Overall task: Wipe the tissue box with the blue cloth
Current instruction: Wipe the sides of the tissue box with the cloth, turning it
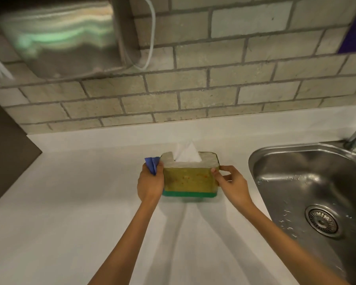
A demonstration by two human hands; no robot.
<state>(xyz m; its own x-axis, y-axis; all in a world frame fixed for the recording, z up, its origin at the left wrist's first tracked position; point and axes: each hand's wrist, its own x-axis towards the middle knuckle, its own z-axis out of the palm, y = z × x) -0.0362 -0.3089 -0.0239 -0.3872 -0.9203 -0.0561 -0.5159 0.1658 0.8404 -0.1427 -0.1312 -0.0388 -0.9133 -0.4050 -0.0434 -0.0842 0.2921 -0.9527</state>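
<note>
**Cloth at the box's end, other hand steadying**

The desk (pixel 90 202) carries everything; a steel sink (pixel 308 182) lies beyond the right hand. The tissue box (pixel 188 178) stands upright between the two hands, a white tissue (pixel 188 154) rising from its top slot.

The left hand (pixel 150 185) is closed around the blue cloth (pixel 152 164), pressed to the box's near end, with a fold of cloth poking out above the fingers. The right hand (pixel 232 184) pinches the opposite end, thumb on the front corner.

To wipe well, the right hand should probably brace firmly while the left drags the cloth flat across each face, since a light box would likely slide.

Most of the cloth is hidden inside the left hand, the box's back and end faces are unseen, and whether the front's reddish flecks are print or dirt is unclear.
</note>
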